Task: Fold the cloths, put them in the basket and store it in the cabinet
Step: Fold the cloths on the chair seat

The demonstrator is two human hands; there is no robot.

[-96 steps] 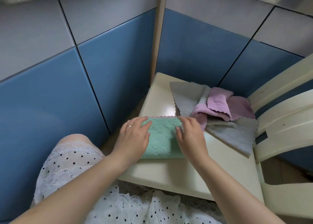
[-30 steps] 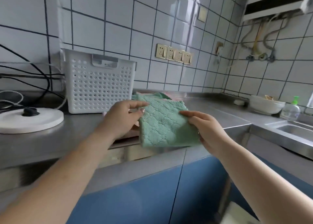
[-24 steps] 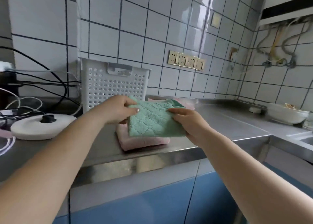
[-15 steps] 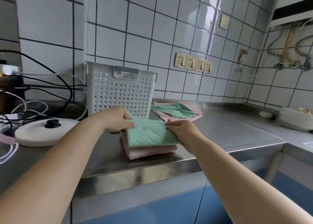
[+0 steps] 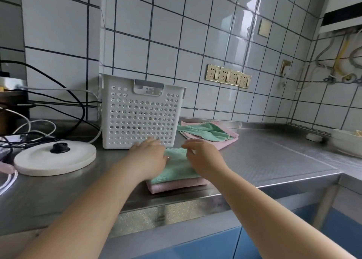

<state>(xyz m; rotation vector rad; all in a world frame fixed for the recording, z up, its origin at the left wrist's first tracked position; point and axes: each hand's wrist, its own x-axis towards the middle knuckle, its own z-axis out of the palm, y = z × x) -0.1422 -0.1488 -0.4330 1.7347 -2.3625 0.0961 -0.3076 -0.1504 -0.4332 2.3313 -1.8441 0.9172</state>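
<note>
Head view: folded green cloth (image 5: 177, 166) lies between left hand (image 5: 149, 156) and right hand (image 5: 203, 157) — grip loose, fingers relaxed.

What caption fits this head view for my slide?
Both hands, left and right, rest on a folded green cloth stacked on a folded pink cloth before the white basket.

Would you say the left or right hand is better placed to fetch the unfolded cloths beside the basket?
Right hand, probably: the unfolded cloths lie just beyond it, right of the basket, while the left hand rests on the green cloth.
</note>
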